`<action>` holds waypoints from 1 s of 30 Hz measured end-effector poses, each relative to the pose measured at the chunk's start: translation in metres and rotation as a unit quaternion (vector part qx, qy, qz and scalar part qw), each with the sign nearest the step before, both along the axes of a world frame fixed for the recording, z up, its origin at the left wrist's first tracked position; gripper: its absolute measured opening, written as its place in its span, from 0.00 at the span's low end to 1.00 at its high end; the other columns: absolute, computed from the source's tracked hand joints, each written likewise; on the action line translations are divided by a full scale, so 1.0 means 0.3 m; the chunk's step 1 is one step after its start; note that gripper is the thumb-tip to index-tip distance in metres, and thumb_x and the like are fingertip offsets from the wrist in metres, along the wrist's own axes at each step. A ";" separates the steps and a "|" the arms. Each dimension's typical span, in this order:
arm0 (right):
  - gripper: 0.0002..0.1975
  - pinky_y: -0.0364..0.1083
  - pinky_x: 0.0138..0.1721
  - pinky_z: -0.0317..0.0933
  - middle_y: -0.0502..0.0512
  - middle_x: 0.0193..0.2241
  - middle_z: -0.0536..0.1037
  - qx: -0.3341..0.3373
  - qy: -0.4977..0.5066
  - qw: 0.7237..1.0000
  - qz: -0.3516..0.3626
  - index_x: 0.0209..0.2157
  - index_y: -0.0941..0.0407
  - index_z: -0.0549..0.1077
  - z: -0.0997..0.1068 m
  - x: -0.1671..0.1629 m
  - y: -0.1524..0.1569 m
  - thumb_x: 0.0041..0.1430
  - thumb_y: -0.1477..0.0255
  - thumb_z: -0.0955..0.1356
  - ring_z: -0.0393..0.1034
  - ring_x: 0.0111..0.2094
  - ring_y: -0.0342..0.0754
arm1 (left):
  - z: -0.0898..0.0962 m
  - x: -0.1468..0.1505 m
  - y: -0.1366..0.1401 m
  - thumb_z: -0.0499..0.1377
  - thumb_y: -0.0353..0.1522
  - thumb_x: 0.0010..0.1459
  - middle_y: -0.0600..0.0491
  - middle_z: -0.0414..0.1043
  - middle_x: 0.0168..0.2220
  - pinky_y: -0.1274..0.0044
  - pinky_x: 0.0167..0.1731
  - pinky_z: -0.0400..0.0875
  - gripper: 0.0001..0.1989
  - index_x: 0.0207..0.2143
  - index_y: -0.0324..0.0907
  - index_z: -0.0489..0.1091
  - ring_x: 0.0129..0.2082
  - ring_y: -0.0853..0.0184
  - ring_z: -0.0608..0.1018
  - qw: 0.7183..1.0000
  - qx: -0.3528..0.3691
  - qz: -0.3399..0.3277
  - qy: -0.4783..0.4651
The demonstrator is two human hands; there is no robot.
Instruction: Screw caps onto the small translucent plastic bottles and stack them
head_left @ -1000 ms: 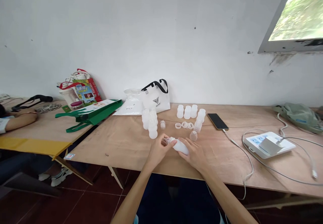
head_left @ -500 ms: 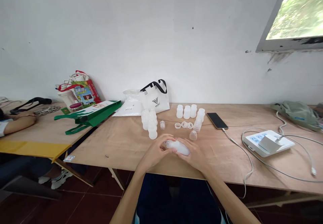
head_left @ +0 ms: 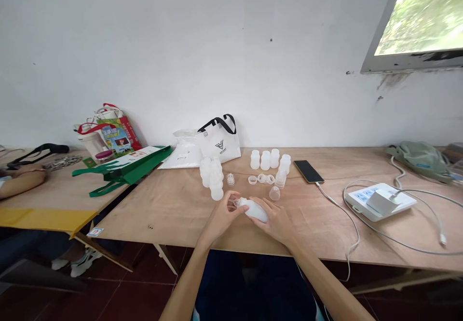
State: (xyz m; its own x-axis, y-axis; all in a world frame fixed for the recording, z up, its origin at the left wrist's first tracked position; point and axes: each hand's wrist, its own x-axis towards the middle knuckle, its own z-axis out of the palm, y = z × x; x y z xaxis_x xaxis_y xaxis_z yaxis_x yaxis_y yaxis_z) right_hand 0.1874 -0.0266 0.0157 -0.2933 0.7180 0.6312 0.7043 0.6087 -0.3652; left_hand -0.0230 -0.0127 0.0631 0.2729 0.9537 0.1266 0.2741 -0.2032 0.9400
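A small frosted plastic bottle (head_left: 256, 211) lies on its side between my hands, just over the near part of the table. My right hand (head_left: 275, 217) wraps round its body from the right. My left hand (head_left: 226, 215) pinches the clear top end (head_left: 237, 202) between thumb and fingers; the fingers partly hide that part. Beyond my left hand stands a group of similar frosted bottles (head_left: 213, 178), and beside them a small clear nipple-shaped top in a ring (head_left: 230, 179). Several clear rings (head_left: 265, 178) and a clear dome cap (head_left: 274, 193) lie beyond my right hand.
More frosted bottles (head_left: 265, 160) stand at the back. A phone (head_left: 308, 171) on a cable and a white power strip (head_left: 379, 200) lie right. A white tote bag (head_left: 226, 145) and green bag (head_left: 144, 166) are left. Another person's arm (head_left: 25, 181) rests on the neighbouring table.
My left fingers have shifted leftward to the bottle's top end, baring more of its neck. My right hand keeps its hold on the body. The whole view has turned slightly.
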 end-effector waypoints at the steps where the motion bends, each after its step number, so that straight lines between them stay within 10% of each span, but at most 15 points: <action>1: 0.21 0.47 0.37 0.71 0.56 0.44 0.82 0.000 -0.008 1.000 -0.006 0.58 0.51 0.69 -0.002 0.000 0.000 0.65 0.65 0.68 0.79 0.42 0.53 | 0.003 -0.008 0.002 0.67 0.42 0.57 0.47 0.72 0.51 0.66 0.50 0.73 0.21 0.49 0.44 0.69 0.48 0.58 0.77 1.000 0.002 -0.021 0.002; 5: 0.21 0.46 0.35 0.70 0.55 0.47 0.81 0.002 -0.011 1.000 -0.013 0.58 0.51 0.69 -0.006 -0.002 0.001 0.65 0.64 0.69 0.79 0.44 0.53 | 0.029 -0.031 -0.007 0.68 0.37 0.56 0.49 0.67 0.60 0.66 0.60 0.66 0.27 0.57 0.49 0.66 0.57 0.59 0.73 0.993 0.030 -0.117 -0.013; 11: 0.21 0.47 0.36 0.70 0.55 0.45 0.81 0.000 -0.017 1.000 -0.009 0.58 0.51 0.69 -0.014 -0.002 0.002 0.65 0.64 0.69 0.79 0.42 0.53 | 0.012 -0.023 0.006 0.65 0.42 0.59 0.46 0.69 0.56 0.65 0.54 0.71 0.25 0.56 0.47 0.67 0.52 0.58 0.76 0.998 -0.016 -0.054 -0.022; 18: 0.21 0.47 0.38 0.71 0.56 0.45 0.82 -0.011 -0.004 1.000 0.007 0.57 0.51 0.69 -0.001 -0.002 0.001 0.64 0.65 0.69 0.79 0.42 0.53 | 0.037 -0.028 -0.006 0.69 0.36 0.55 0.50 0.67 0.61 0.65 0.63 0.63 0.29 0.58 0.51 0.67 0.62 0.58 0.69 0.988 0.007 -0.147 -0.053; 24: 0.21 0.48 0.39 0.71 0.55 0.45 0.82 -0.012 -0.018 1.000 0.008 0.58 0.51 0.69 0.007 -0.003 -0.003 0.64 0.65 0.69 0.79 0.41 0.53 | 0.011 -0.028 0.018 0.63 0.46 0.60 0.47 0.73 0.48 0.66 0.49 0.74 0.20 0.49 0.44 0.71 0.47 0.59 0.78 0.998 -0.036 -0.030 -0.038; 30: 0.21 0.48 0.39 0.70 0.55 0.46 0.81 -0.011 -0.026 1.000 -0.001 0.57 0.51 0.69 -0.005 -0.005 0.001 0.64 0.64 0.69 0.79 0.41 0.53 | 0.044 -0.062 0.003 0.67 0.38 0.58 0.50 0.71 0.55 0.66 0.60 0.66 0.20 0.52 0.49 0.71 0.58 0.59 0.72 0.991 0.023 -0.128 -0.029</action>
State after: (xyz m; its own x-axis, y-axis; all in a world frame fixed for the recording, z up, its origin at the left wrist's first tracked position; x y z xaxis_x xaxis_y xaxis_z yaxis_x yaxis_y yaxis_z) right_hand 0.1860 -0.0264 0.0141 -0.3237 0.7325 0.5989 0.7237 0.5994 -0.3420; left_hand -0.0418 -0.0117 0.0763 0.4955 0.8475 0.1904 0.1535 -0.3012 0.9411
